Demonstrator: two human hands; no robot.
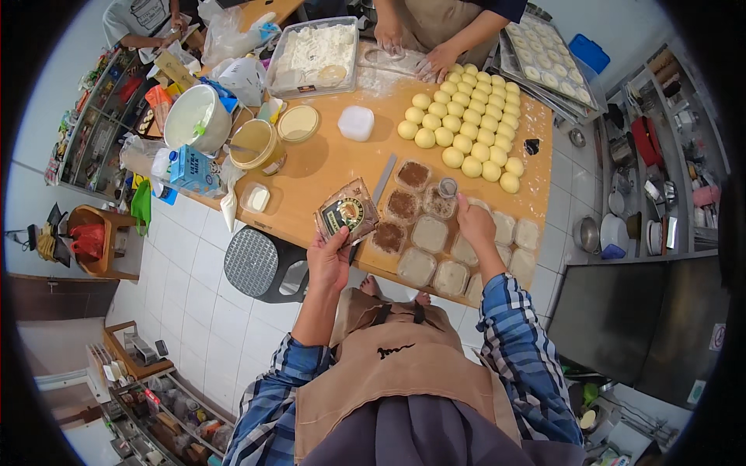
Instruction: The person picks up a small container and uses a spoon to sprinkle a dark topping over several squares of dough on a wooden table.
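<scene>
My left hand (329,264) grips a brown foil packet (348,208) by its lower edge, thumb on its front, near the table's front edge. In my right hand (477,224) is a small round metal sieve (447,187), held by its near side. It hangs over a square clear cup (440,205) with a light brown dusting. Left of it, three cups such as this dark-dusted one (402,206) carry a thick layer of brown powder. Several pale-topped cups (429,234) stand close together in front and to the right, partly behind my right hand and forearm.
Rows of yellow dough balls (466,128) cover the table's right part. A flour-filled box (315,58), a tub (258,147), a milk carton (192,168) and a white bowl (197,119) stand left. A co-worker's floury hands (439,60) work at the far edge. A grey stool (252,264) stands below.
</scene>
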